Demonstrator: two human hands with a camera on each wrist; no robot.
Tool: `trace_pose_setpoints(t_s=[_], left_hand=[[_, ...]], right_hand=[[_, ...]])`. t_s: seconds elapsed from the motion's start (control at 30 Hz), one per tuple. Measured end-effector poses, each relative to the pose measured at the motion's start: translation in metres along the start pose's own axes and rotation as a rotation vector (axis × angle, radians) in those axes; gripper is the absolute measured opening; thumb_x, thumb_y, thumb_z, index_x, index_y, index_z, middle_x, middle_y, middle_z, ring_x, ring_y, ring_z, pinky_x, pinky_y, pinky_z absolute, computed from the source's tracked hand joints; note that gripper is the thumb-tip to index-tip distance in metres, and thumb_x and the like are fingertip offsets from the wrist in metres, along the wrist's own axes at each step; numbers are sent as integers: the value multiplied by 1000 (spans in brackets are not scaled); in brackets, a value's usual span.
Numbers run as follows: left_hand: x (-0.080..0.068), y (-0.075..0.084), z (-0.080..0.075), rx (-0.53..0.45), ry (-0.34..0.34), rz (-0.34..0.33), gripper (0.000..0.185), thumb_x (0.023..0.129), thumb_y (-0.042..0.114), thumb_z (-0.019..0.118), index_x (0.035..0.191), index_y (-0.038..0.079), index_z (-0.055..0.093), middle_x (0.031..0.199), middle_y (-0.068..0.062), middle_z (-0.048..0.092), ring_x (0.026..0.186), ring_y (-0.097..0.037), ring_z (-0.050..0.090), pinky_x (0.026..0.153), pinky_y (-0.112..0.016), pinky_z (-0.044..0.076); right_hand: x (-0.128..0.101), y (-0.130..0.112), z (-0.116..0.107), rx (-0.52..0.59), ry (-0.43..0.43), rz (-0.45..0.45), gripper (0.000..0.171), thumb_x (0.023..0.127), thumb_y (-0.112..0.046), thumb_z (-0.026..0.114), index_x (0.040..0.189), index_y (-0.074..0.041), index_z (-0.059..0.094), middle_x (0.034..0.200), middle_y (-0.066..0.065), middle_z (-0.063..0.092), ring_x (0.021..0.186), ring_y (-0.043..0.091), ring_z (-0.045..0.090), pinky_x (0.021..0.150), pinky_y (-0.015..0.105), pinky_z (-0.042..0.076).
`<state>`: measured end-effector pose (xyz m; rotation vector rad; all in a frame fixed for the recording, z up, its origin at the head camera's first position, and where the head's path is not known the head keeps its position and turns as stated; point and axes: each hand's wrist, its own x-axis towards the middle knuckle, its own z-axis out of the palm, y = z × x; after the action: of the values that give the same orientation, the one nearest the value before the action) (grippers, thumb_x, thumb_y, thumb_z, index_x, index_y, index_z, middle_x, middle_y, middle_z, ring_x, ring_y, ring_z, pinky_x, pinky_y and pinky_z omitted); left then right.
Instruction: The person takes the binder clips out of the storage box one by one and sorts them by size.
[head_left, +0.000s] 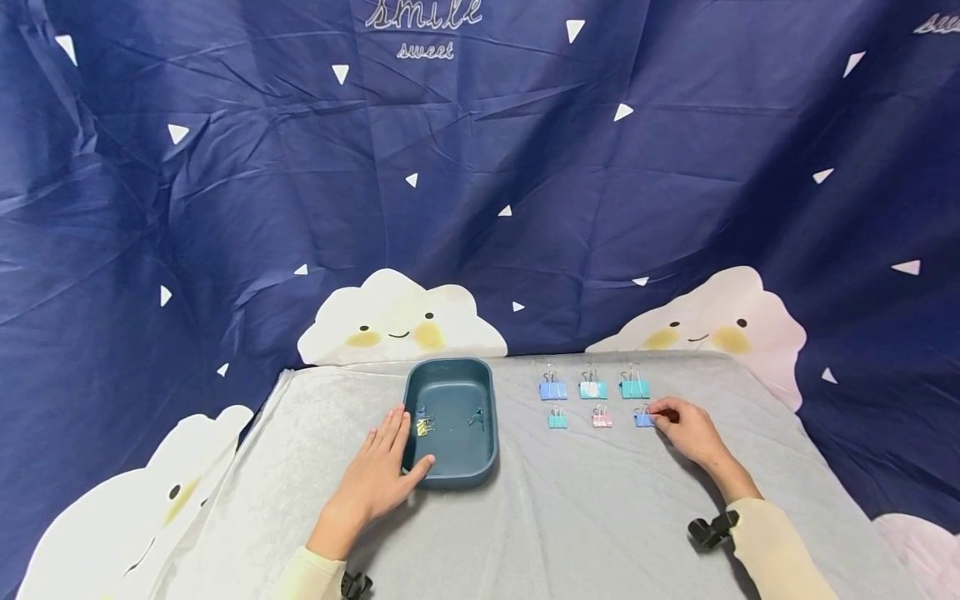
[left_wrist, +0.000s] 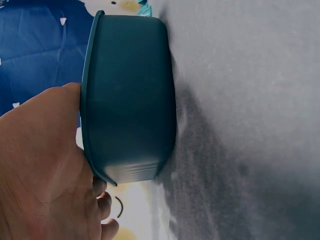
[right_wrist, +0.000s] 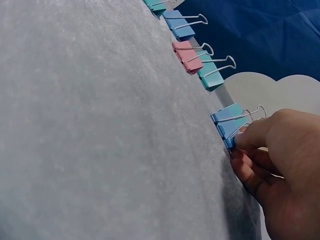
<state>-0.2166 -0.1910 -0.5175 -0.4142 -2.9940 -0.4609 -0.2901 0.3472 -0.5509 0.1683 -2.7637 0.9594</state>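
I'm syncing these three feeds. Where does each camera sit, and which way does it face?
Head: looks forward and down at the grey table; both hands and sleeves show.
Left wrist: low beside the teal tray, facing its outer wall; left hand shows.
Right wrist: skims the cloth toward the binder clips; right hand pinches the blue clip.
Shared: head and left wrist both show the tray.

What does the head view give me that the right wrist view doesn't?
Only the head view shows the left hand resting against the teal tray, which holds a few clips, and all six binder clips in two rows. Only the right wrist view shows the fingertips pinching the small blue binder clip. Both show the right hand at that clip on the grey cloth.
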Motion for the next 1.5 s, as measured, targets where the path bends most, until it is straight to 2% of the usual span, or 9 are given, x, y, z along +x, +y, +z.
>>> trace_pose_setpoints(t_s=[0.47, 0.83, 1.13, 1.5], left_hand=[[1, 1, -2, 6, -9, 7, 94, 105, 65, 49, 167, -2, 25, 178, -18, 19, 166, -37, 20, 133, -59, 24], [2, 0, -3, 10, -11, 6, 95, 105, 65, 48, 168, -2, 25, 178, -18, 19, 166, -36, 20, 133, -59, 23], [3, 0, -3, 5, -19, -1, 95, 105, 65, 49, 168, -1, 24, 178, -17, 17, 166, -35, 19, 134, -58, 23], [1, 0, -2, 0, 0, 3, 94, 105, 63, 51, 167, -2, 27, 178, -18, 20, 165, -36, 21, 133, -58, 24]], right_hand=[[-1, -4, -10, 10, 15, -4, 14, 98, -2, 69, 110, 0, 76, 100, 16, 78, 87, 21, 69, 72, 29, 52], [2, -23, -19, 0, 42, -31, 11, 99, -3, 69, 107, 0, 75, 96, 14, 76, 83, 18, 66, 67, 24, 51], [9, -58, -18, 24, 7, -117, 8, 101, -6, 69, 105, -5, 76, 92, 7, 76, 78, 8, 60, 68, 23, 50], [17, -109, -5, 66, -41, -259, 5, 100, -6, 72, 101, -8, 76, 88, 2, 74, 78, 6, 60, 71, 24, 52]])
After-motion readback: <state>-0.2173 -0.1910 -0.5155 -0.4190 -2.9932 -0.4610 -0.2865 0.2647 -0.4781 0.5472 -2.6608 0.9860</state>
